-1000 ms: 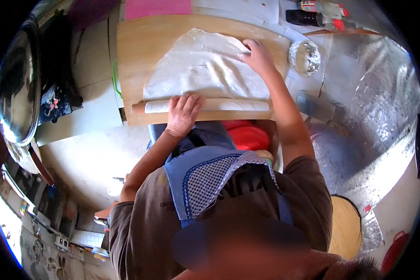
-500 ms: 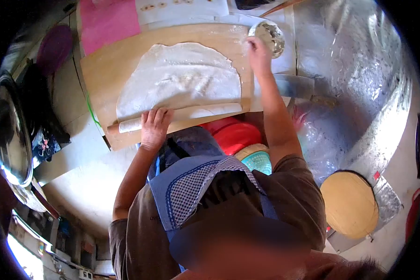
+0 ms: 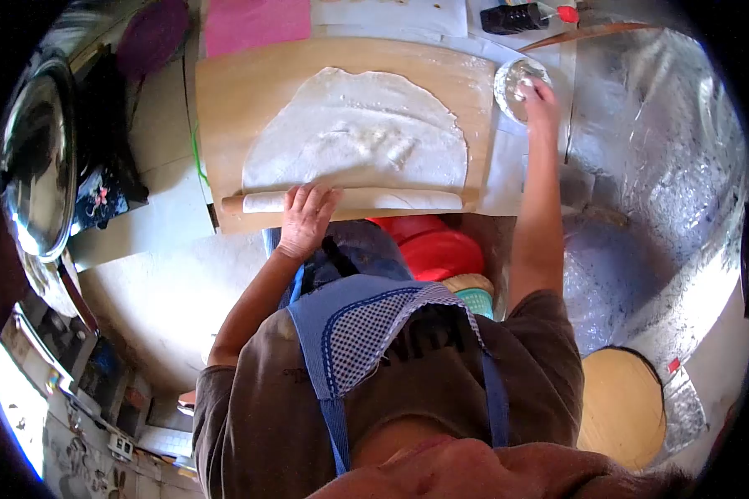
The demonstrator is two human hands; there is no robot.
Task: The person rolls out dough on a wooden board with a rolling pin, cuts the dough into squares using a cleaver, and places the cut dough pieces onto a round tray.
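Nearby, bowl (image 3: 503, 98) under curled right hand (image 3: 541, 100), hold unclear; left hand (image 3: 308, 219) half-open on roll (image 3: 395, 200)

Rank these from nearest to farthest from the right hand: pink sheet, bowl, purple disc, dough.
1. Bowl: at the right hand's fingers.
2. Dough: left, on the board.
3. Pink sheet: farther left, beyond the board.
4. Purple disc: far left.

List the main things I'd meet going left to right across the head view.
Shiny round object, green strip, left hand, red container, bowl, round wooden board.
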